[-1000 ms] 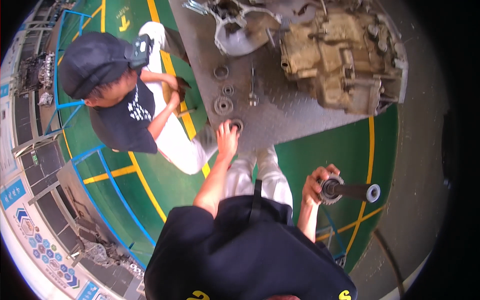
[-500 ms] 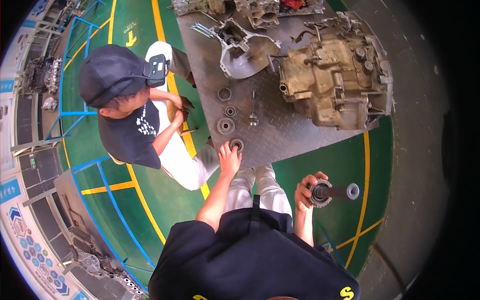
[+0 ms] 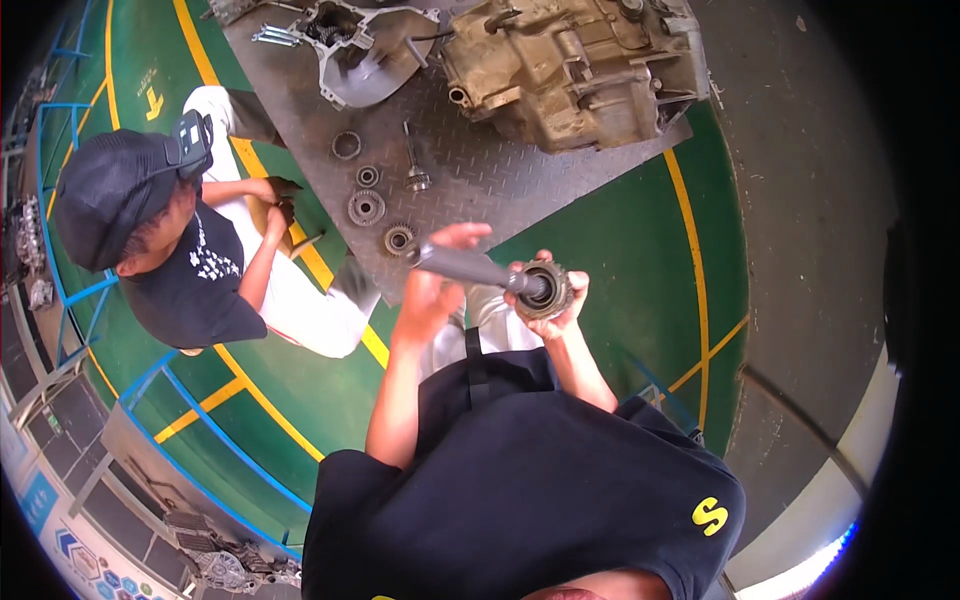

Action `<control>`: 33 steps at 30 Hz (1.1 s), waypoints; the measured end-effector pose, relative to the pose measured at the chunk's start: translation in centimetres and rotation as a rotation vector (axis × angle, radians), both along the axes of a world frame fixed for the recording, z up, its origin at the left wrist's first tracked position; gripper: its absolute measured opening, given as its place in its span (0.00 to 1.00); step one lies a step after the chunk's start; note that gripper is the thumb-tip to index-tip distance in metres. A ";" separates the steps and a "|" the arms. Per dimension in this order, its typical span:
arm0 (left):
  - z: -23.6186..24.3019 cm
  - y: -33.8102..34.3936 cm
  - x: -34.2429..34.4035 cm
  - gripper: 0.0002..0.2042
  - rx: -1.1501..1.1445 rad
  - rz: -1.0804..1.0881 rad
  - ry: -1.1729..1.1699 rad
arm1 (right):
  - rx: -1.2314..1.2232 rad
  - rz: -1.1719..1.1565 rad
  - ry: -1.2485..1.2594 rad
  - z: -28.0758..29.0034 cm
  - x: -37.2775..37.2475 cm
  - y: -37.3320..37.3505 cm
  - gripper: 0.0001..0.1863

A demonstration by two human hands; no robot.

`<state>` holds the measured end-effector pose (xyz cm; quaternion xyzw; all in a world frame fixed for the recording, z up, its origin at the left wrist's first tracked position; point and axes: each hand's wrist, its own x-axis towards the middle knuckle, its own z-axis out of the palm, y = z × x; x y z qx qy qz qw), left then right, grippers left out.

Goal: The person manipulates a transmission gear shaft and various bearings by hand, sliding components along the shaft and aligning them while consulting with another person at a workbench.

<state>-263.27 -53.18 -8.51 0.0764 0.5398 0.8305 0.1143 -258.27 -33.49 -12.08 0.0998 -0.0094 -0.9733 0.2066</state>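
My right hand point(image 3: 568, 305) is closed around a toothed gear point(image 3: 545, 288) with a long dark metal shaft point(image 3: 470, 266) standing out of it. The shaft points left, over the table's near corner. Close by its free end is my left hand point(image 3: 428, 300), fingers apart and slightly blurred; whether it touches the shaft I cannot tell. On the table lie a gear point(image 3: 400, 238) near the edge, a wider gear point(image 3: 366, 207), a small ring point(image 3: 368, 176), a thin toothed ring point(image 3: 346, 145) and a slim pinion shaft point(image 3: 417, 172).
A large tan gearbox housing point(image 3: 580, 75) stands on the metal-plate table point(image 3: 480, 185). Left of it is an opened casing cover point(image 3: 372, 65) beside several bolts point(image 3: 276, 36). Another person point(image 3: 190, 230) in a dark cap sits at the table's left side. Blue railings point(image 3: 205, 440) stand behind them.
My left hand has left the gear on the table and come to the shaft's end. My right hand has brought the shaft and gear leftward, swinging the shaft to point left. The view has shifted.
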 end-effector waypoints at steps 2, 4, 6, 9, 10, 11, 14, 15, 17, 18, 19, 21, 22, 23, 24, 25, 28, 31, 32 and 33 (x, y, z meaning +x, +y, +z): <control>1.3 1.1 0.9 0.29 0.265 -0.056 0.045 | -0.010 0.034 -0.038 0.3 0.3 -0.3 0.28; 0.6 1.9 2.4 0.18 0.414 -0.093 -0.079 | 0.089 0.088 -0.066 -0.3 1.3 -0.2 0.29; -1.6 2.7 3.6 0.08 0.188 -0.083 -0.105 | 0.151 0.156 -0.144 -1.5 2.6 0.0 0.27; -3.6 2.4 5.2 0.07 0.229 -0.048 -0.256 | 0.281 0.205 -0.283 -2.2 4.0 0.0 0.27; -3.8 2.3 5.8 0.07 0.225 -0.045 -0.305 | 0.287 0.220 -0.295 -2.7 4.3 0.0 0.28; -4.1 2.2 6.2 0.07 0.188 -0.054 -0.322 | 0.238 0.239 -0.285 -3.3 4.4 0.1 0.28; -3.4 2.1 6.2 0.04 0.090 -0.067 -0.265 | 0.202 0.271 -0.348 -3.5 4.8 -0.1 0.30; -2.8 1.9 5.9 0.11 0.098 -0.116 -0.327 | 0.238 0.236 -0.347 -3.9 5.0 -0.1 0.31; -2.9 0.9 4.4 0.16 -0.033 -0.230 -0.113 | 0.207 0.239 -0.320 -4.4 5.0 0.0 0.33; -2.9 0.1 3.6 0.21 -0.165 -0.336 0.107 | 0.198 0.258 -0.314 -4.5 5.1 0.0 0.34; -2.8 -0.5 3.2 0.31 -0.039 -0.489 0.010 | 0.140 0.273 -0.271 -4.6 5.2 -0.1 0.35; -5.6 -1.4 3.5 0.37 0.139 -0.637 -0.110 | 0.059 0.275 -0.280 -5.0 6.0 0.2 0.33; -6.5 -1.8 3.9 0.38 0.176 -0.651 -0.275 | 0.040 0.258 -0.266 -4.9 6.4 0.1 0.32; -7.6 -2.6 3.9 0.37 -0.078 -0.582 -0.315 | -0.035 0.245 -0.243 -4.8 6.5 0.0 0.29; -7.9 -3.1 3.8 0.33 -0.266 -0.503 -0.435 | -0.116 0.237 -0.230 -4.8 6.8 -0.2 0.29; -10.1 -4.0 4.4 0.30 -0.529 -0.451 -0.402 | -0.137 0.248 -0.228 -4.8 7.1 -0.1 0.29; -13.8 -5.6 5.2 0.26 -1.052 -0.318 -0.419 | -0.265 0.270 -0.165 -5.0 7.6 0.1 0.29; -16.8 -6.6 5.8 0.24 -1.256 -0.179 -0.477 | -0.381 0.314 -0.109 -4.8 7.8 0.2 0.28; -17.8 -7.0 6.4 0.24 -1.202 -0.111 -0.483 | -0.433 0.329 -0.061 -4.5 7.7 0.0 0.27; -17.7 -6.8 6.3 0.24 -1.211 -0.115 -0.502 | -0.458 0.341 0.016 -4.9 7.6 -0.2 0.27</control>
